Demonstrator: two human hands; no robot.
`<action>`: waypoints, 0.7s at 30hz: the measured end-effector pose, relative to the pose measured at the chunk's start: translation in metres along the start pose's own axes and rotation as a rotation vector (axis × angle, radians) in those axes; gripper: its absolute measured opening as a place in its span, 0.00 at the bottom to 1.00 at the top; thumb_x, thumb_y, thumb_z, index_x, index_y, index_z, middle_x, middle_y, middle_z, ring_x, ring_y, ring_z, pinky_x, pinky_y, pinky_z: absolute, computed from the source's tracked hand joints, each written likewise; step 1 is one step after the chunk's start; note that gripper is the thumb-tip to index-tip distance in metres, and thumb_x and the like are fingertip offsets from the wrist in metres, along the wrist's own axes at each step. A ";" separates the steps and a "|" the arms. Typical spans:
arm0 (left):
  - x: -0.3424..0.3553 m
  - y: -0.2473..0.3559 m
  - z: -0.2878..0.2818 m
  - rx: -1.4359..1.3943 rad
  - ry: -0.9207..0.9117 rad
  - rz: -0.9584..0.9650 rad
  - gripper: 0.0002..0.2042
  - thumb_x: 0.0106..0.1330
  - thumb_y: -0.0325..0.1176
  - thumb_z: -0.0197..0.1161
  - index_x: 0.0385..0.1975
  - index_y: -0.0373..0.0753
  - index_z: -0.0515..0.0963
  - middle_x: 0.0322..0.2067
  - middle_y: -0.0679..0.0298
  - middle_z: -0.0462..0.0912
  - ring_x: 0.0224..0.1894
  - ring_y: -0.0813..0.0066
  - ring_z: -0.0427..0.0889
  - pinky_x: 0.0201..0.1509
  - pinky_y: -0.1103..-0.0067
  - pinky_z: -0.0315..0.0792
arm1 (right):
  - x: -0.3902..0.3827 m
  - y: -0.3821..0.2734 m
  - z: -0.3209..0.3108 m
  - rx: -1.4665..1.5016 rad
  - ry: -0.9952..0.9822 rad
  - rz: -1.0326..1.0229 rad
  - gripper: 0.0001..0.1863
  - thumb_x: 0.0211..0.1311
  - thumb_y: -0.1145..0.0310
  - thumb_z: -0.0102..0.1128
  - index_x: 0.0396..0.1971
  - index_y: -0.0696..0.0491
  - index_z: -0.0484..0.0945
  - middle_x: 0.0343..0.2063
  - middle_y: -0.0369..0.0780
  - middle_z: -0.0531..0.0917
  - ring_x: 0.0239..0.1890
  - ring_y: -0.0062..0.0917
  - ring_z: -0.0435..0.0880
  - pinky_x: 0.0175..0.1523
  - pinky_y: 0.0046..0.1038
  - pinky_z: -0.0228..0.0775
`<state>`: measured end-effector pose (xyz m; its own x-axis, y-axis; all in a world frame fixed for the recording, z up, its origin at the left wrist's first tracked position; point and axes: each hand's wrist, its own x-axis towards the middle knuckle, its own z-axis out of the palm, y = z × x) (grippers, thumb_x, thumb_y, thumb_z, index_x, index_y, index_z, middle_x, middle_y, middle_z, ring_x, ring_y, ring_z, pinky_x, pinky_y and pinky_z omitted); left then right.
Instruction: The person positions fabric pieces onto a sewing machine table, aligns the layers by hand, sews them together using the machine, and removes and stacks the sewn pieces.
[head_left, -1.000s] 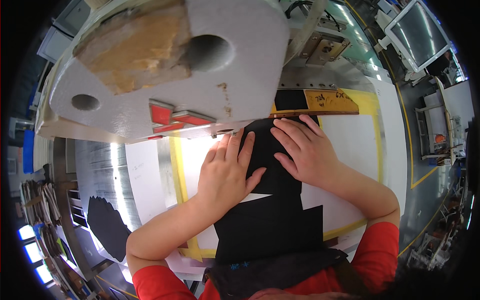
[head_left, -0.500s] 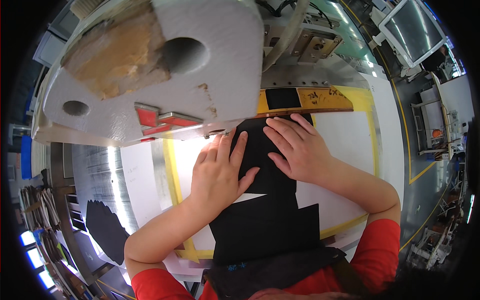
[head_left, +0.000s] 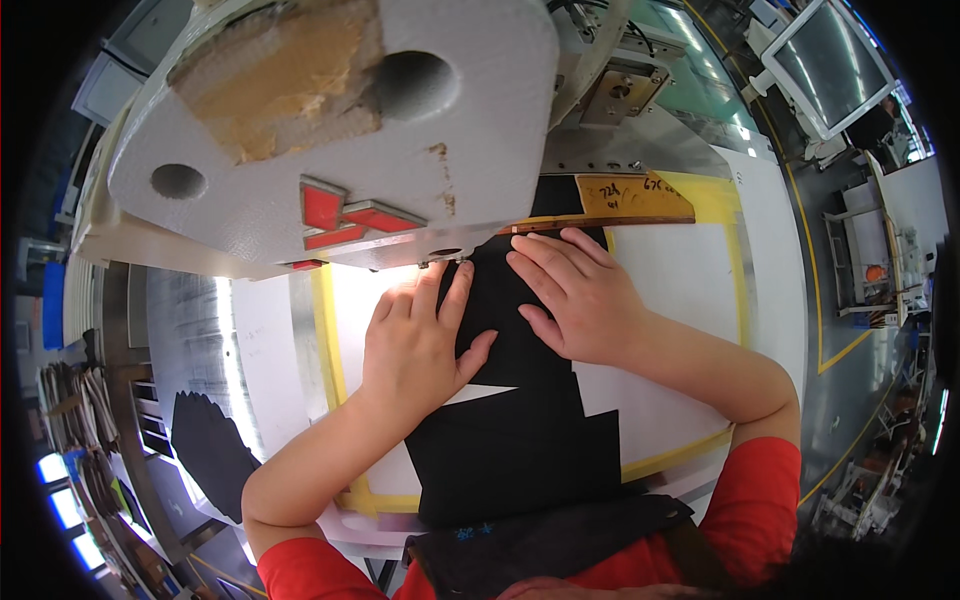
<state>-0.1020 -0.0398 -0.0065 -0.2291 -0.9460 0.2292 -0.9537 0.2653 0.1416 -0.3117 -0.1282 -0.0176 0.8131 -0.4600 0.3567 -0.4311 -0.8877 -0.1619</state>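
Observation:
A piece of black fabric (head_left: 520, 440) lies over a white work surface, running from near my body up to a yellow template (head_left: 635, 198) with a brown edge strip. My left hand (head_left: 415, 340) rests flat on the fabric's left edge, fingers stretched out, thumb apart; its fingertips reach close under the machine head. My right hand (head_left: 575, 290) presses flat on the fabric's right part, fingertips just below the template's edge. The large white machine head (head_left: 340, 150), with red badges and brown tape residue, hides the far left of the work.
Yellow tape (head_left: 745, 270) borders the white surface. Black cut pieces (head_left: 208, 450) lie on the metal table at the left. Metal clamp parts (head_left: 620, 95) stand behind the template. A monitor (head_left: 828, 65) is at the far right, and stacked sheets (head_left: 80, 420) are at the left.
Both hands have shifted slightly left, and the fabric's visible outline has shifted left too. The machine head appears further right, covering more of the yellow template's left part.

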 end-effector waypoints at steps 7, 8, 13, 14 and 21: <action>0.001 0.000 -0.007 0.040 0.053 0.018 0.31 0.54 0.45 0.66 0.57 0.37 0.71 0.51 0.51 0.73 0.47 0.55 0.74 0.53 0.67 0.69 | 0.005 -0.001 -0.004 -0.025 0.013 -0.028 0.25 0.56 0.62 0.61 0.53 0.58 0.74 0.55 0.43 0.75 0.58 0.32 0.74 0.66 0.39 0.59; 0.001 0.000 -0.008 0.037 0.033 -0.003 0.32 0.53 0.44 0.67 0.58 0.38 0.71 0.53 0.52 0.72 0.52 0.54 0.73 0.55 0.66 0.68 | 0.005 -0.001 -0.004 -0.022 0.014 -0.030 0.25 0.56 0.62 0.61 0.53 0.58 0.74 0.55 0.43 0.75 0.58 0.32 0.74 0.66 0.39 0.59; 0.003 0.005 -0.016 0.048 0.054 -0.011 0.30 0.53 0.43 0.67 0.57 0.39 0.71 0.52 0.52 0.72 0.52 0.53 0.74 0.55 0.66 0.69 | 0.005 0.000 -0.007 0.001 0.050 -0.055 0.24 0.56 0.62 0.61 0.51 0.59 0.74 0.52 0.44 0.75 0.55 0.33 0.75 0.66 0.40 0.58; 0.004 0.006 -0.017 0.041 0.052 -0.024 0.30 0.53 0.42 0.67 0.56 0.39 0.72 0.52 0.52 0.72 0.51 0.53 0.75 0.55 0.66 0.69 | 0.005 0.001 -0.008 0.002 0.053 -0.057 0.24 0.56 0.62 0.61 0.51 0.59 0.74 0.52 0.44 0.75 0.55 0.33 0.75 0.66 0.40 0.58; 0.004 0.011 -0.022 0.076 0.097 -0.032 0.26 0.54 0.42 0.66 0.51 0.35 0.73 0.51 0.49 0.73 0.54 0.51 0.75 0.52 0.66 0.71 | -0.001 0.005 -0.016 -0.039 0.085 -0.083 0.25 0.55 0.61 0.62 0.51 0.58 0.73 0.43 0.43 0.76 0.49 0.32 0.76 0.64 0.43 0.59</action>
<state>-0.1097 -0.0367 0.0173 -0.1821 -0.9303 0.3185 -0.9730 0.2171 0.0778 -0.3204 -0.1319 -0.0043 0.8114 -0.3800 0.4441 -0.3798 -0.9203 -0.0936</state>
